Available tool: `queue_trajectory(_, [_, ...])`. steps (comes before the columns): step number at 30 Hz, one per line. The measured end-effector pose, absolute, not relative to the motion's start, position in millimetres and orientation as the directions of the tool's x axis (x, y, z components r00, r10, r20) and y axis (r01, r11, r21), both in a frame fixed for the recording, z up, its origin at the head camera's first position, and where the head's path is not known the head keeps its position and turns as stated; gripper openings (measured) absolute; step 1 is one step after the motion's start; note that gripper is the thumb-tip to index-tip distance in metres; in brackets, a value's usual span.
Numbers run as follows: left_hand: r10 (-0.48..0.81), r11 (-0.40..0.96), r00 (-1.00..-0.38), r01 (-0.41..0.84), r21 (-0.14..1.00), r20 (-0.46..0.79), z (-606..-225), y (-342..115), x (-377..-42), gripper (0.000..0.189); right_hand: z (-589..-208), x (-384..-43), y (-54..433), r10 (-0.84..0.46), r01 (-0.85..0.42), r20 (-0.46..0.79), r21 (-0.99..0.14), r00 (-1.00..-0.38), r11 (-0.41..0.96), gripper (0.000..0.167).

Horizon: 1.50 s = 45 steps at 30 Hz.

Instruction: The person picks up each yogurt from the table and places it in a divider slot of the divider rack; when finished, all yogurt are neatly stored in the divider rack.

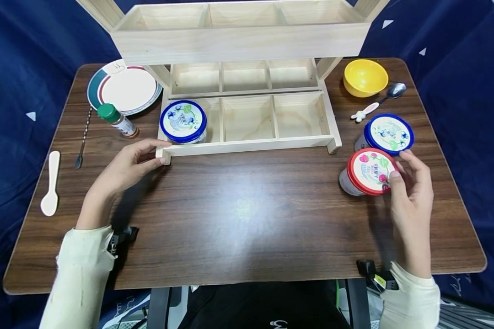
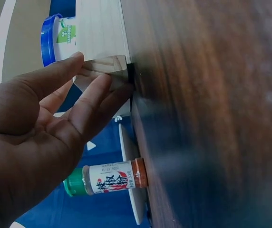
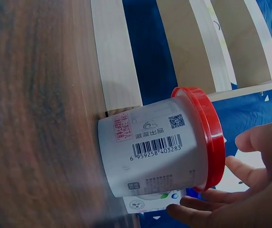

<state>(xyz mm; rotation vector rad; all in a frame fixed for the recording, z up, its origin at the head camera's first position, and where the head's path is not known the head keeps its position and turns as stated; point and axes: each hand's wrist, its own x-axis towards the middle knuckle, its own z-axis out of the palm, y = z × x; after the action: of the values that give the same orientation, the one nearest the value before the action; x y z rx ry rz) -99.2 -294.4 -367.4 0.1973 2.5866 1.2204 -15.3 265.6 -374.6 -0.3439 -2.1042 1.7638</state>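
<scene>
My left hand (image 1: 133, 164) is at the front left corner of a pale wooden shelf rack (image 1: 247, 148), thumb and fingers pinching the corner post's end (image 2: 102, 69). A blue-lidded tub (image 1: 183, 121) sits in the front left compartment, just beyond those fingertips. On the right, my right hand (image 1: 413, 192) is beside a red-lidded tub (image 1: 370, 171), its thumb overlapping the lid's edge in the head view. In the right wrist view the fingers (image 3: 250, 175) are loosely bent near the red lid (image 3: 212, 137). Another blue-lidded tub (image 1: 389, 132) stands right behind the red-lidded one.
Left of the rack are stacked plates (image 1: 127, 89), a green-capped spice bottle (image 1: 118, 121), a thin twisted-handle utensil (image 1: 83, 139) and a white spoon (image 1: 51, 183). At the back right are a yellow bowl (image 1: 365, 77) and a rabbit-handled spoon (image 1: 370, 108). The rack's upper tier (image 1: 243, 43) overhangs the back.
</scene>
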Motion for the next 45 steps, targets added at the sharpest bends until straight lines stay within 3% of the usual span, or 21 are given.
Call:
queue_trajectory(18, [0.234,0.639,-0.951,-0.006,0.769,-0.202,-367,-295,-99,0.038,-388,-14,266,0.424,0.013,0.044,-0.991,-0.905,0.131,0.042])
queue_trajectory(26, [0.230,0.645,-0.951,-0.009,0.764,-0.205,-368,-295,-100,0.038,-391,-14,270,0.374,0.092,-0.016,-0.978,-0.927,0.187,0.039])
queue_trajectory(34, [0.238,0.640,-0.951,0.002,0.768,-0.196,-367,-294,-100,0.038,-394,-11,272,0.330,0.090,0.022,-0.943,-0.944,0.321,0.040])
queue_trajectory(45, [0.237,0.644,-0.953,0.008,0.765,-0.190,-366,-293,-99,0.038,-389,-12,270,0.320,0.083,0.052,-0.915,-0.946,0.395,0.041])
